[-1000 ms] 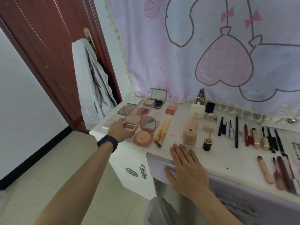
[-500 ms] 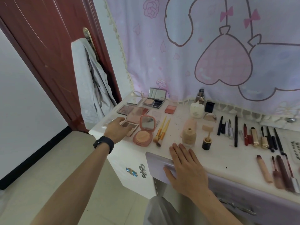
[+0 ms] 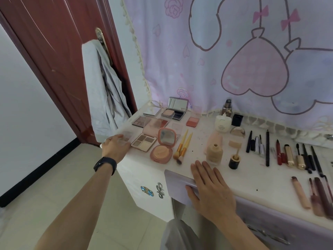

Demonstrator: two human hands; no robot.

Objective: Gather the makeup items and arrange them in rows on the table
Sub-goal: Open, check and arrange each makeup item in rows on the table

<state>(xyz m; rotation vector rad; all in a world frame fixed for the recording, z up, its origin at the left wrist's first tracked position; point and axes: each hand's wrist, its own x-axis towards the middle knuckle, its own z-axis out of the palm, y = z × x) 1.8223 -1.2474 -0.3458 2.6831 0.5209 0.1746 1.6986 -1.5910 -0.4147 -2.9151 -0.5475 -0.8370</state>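
Our left hand [image 3: 115, 147] has its fingers curled round a clear little palette [image 3: 127, 138] at the left corner of the table [image 3: 252, 177], just beside the open eyeshadow quad [image 3: 144, 142]; right hand [image 3: 212, 188] lies flat, fingers straight, on the front edge

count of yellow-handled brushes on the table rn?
2. The left brush and right brush lie side by side between the round pink compact and the beige bottle, bristles toward the front edge. None seem hidden.
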